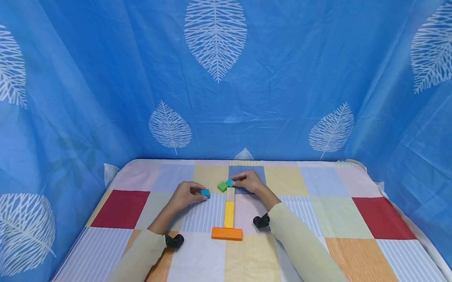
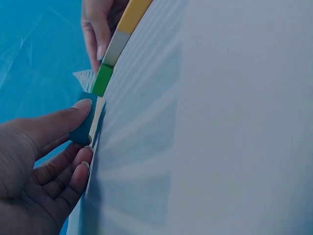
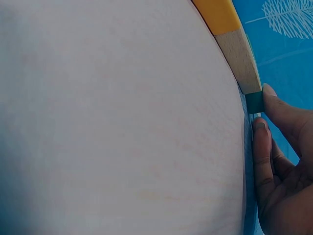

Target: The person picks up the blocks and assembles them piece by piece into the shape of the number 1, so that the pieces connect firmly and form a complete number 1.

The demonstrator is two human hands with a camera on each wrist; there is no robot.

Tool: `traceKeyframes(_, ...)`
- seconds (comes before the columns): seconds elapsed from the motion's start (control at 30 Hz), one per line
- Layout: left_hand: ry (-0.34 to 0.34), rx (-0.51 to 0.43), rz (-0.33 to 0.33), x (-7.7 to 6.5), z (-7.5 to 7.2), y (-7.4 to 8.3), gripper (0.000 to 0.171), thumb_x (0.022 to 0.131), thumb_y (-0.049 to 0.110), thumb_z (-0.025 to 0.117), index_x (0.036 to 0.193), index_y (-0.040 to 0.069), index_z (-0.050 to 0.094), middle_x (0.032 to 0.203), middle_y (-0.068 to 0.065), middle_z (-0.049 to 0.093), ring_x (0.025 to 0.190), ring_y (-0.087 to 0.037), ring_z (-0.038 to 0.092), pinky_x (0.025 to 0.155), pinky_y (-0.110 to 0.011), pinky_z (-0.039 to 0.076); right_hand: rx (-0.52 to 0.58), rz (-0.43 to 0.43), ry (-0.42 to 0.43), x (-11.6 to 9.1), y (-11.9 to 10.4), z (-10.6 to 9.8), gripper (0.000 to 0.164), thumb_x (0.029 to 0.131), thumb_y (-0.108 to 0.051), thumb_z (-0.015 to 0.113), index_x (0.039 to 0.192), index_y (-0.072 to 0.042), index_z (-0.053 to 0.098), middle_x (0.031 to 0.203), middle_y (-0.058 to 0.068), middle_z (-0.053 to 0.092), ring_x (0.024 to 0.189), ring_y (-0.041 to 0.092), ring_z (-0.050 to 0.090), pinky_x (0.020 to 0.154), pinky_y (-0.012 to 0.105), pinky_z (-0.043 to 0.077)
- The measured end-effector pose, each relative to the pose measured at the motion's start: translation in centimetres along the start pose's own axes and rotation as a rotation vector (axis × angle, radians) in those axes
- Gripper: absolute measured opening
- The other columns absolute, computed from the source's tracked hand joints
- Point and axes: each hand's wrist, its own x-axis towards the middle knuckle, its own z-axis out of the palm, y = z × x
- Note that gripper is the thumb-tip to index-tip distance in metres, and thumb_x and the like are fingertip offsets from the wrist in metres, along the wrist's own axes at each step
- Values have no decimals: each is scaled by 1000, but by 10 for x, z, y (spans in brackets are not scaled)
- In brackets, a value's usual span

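Observation:
My left hand [image 1: 187, 194] pinches a blue block [image 1: 205, 193] between thumb and fingers, left of the row of blocks; the left wrist view shows this blue block [image 2: 83, 117] close up. At the far end of the row, my right hand [image 1: 251, 181] holds a teal block [image 1: 229, 182] by its side, thumb and fingertips against it. Beside that block, on its left, sits a green block [image 1: 222, 186]. Toward me from these two run a bare-wood block [image 1: 230, 194], then a yellow block [image 1: 229, 214], then an orange block [image 1: 226, 234] lying crosswise.
The blocks lie on a table covered by a patchwork-print cloth [image 1: 195, 260]. A blue curtain [image 1: 252, 95] with white leaf prints hangs behind the table and along both sides. A black wrist camera [image 1: 174, 241] is on the left wrist, another black camera [image 1: 261, 221] on the right.

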Motion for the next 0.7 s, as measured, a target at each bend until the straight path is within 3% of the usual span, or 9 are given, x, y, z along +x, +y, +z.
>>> traceKeyframes(0.33, -36, 2, 44, 7, 9, 8, 28, 79, 10, 87, 105, 3, 79, 91, -5, 74, 72, -13, 62, 68, -28, 56, 1, 5, -8, -1, -1, 0, 23, 93, -17, 75, 114, -9, 78, 115, 10, 73, 107, 25, 64, 88, 38, 52)
traceKeyframes(0.7, -35, 43, -14, 12, 16, 18, 29, 80, 13, 88, 106, 5, 79, 94, -5, 74, 72, -15, 59, 71, -27, 56, -13, -17, 5, 0, 1, 1, 20, 92, -15, 75, 111, -11, 80, 109, 8, 74, 99, 20, 65, 81, 31, 52)
